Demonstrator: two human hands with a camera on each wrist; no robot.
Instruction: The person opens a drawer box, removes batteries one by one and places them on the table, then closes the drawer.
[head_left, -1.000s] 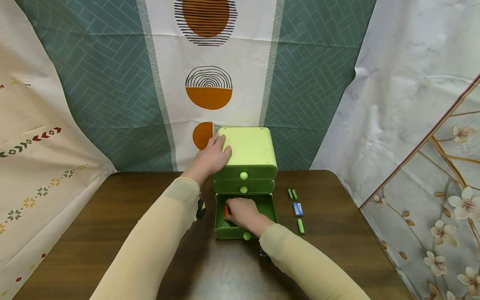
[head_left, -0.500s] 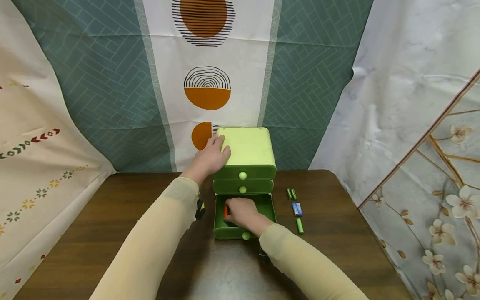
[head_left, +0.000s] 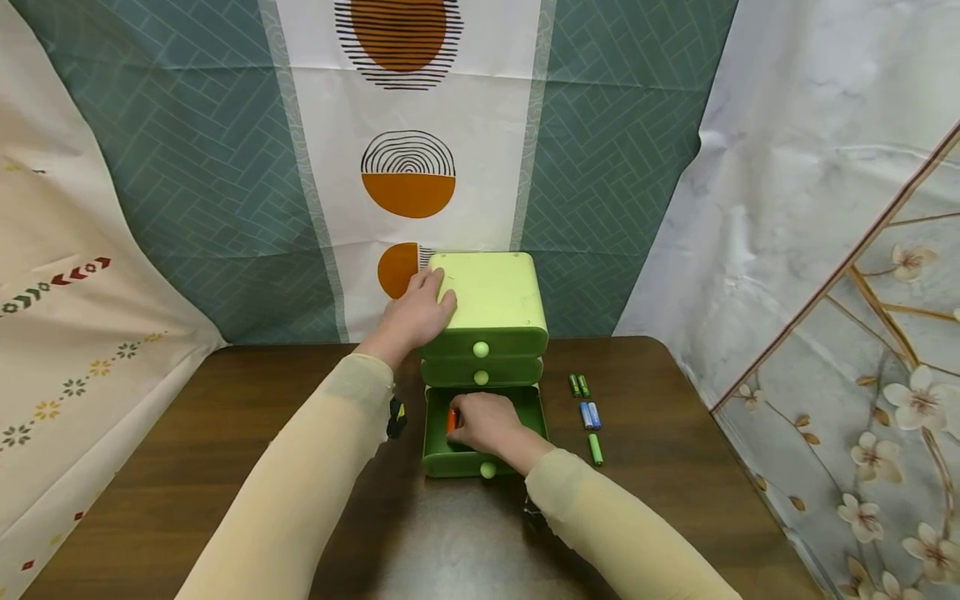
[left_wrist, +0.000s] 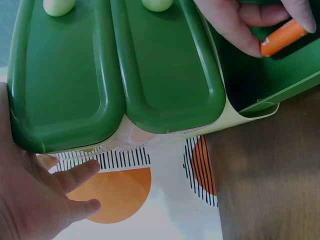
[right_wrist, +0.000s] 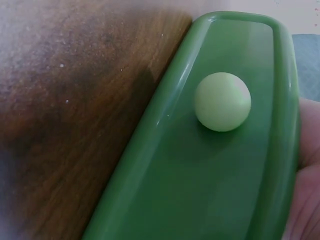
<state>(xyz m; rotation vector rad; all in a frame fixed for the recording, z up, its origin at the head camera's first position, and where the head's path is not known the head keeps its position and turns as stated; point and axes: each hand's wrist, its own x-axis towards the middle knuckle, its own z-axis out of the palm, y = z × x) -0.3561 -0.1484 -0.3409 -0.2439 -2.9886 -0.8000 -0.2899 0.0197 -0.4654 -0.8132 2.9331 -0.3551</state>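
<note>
1. The orange battery is a small, stiff cylinder with a smooth skin. I judge it light and hard, not fragile, but apt to slip or roll. The surest hold looks like a pinch across its middle.

2. It lies inside the open bottom drawer of the green drawer unit, at the drawer's left side. The right hand reaches into that drawer from the near side.

3. In the left wrist view the right hand's fingers are curled down with the orange battery between two fingertips. It appears pinched near one end, while the other end pokes out free. Whether it rests on the drawer floor cannot be told.

4. The left hand lies on the far left corner of the unit's pale top. Its fingers are spread and nearly straight, pressing flat rather than gripping. The left wrist view shows its fingers loose beside the unit's wall.

5. The drawer itself looks like thin, glossy plastic, light and liable to slide. Its round knob is the natural place to take it.

6. Loose batteries lie on the worktop, to the right of the unit: two green, two blue, one green, well apart from both hands.
</note>
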